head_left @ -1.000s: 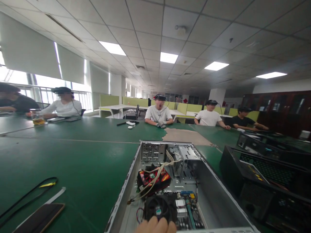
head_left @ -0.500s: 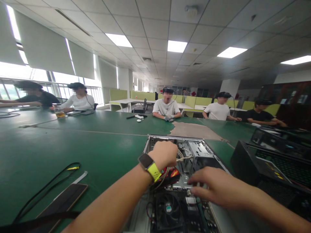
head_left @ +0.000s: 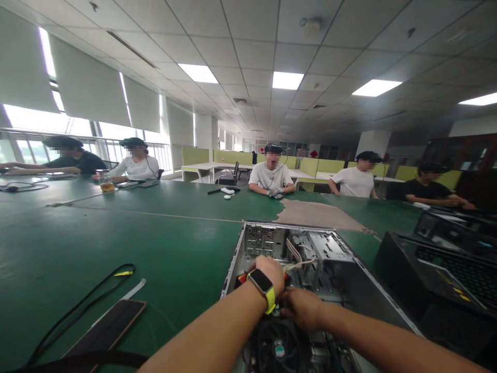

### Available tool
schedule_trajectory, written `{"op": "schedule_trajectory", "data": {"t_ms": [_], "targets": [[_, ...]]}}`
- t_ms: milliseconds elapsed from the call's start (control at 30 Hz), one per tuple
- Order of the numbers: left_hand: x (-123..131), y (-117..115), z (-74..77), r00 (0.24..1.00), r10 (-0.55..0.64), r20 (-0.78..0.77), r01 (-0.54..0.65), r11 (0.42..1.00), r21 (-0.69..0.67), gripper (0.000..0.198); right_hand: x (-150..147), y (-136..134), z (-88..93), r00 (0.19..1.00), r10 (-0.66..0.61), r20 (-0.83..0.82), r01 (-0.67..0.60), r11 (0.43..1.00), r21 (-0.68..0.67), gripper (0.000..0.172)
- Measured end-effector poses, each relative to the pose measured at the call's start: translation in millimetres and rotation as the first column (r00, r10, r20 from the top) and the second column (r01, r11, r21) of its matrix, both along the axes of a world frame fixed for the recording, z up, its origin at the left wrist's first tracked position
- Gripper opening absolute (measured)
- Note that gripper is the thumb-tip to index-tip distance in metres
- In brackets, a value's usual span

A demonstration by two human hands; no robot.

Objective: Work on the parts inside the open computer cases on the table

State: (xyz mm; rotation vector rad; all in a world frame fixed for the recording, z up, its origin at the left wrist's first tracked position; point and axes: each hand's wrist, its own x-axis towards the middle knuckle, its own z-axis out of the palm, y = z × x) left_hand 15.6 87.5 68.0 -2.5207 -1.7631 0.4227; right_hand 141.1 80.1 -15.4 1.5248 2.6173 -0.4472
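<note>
An open computer case (head_left: 267, 243) lies on its side in front of me, with its inside facing up. My left hand (head_left: 271, 272), a watch on its wrist, is closed over a red and black part (head_left: 241, 280) inside; its fingertips are hidden. Right beside it, my right hand (head_left: 305, 308) is closed too, with fingers curled down near the left one. What either hand grips, if anything, I cannot see. Just below the hands is a black cooling fan (head_left: 278, 346). Pale cables (head_left: 297, 256) run behind them towards a metal drive cage (head_left: 330, 246).
A phone (head_left: 106, 329) and a black cable (head_left: 73, 305) lie on the green table (head_left: 174, 248) at left. Another black computer case (head_left: 435, 280) stands at right. Several people sit around the far side, one near a glass cup (head_left: 106, 184).
My left hand has moved down and nearer to me, over the red and black part. My right hand has moved left and closed beside it. The view has shifted slightly.
</note>
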Motion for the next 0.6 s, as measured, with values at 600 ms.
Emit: {"op": "schedule_trajectory", "data": {"t_ms": [600], "targets": [[-17.5,16.8,12.9,0.958,0.143,0.248,-0.168,0.982,0.081,0.035,-16.0,28.4,-9.6,0.982,-0.185,-0.029,0.186,0.981,0.062,0.027]]}}
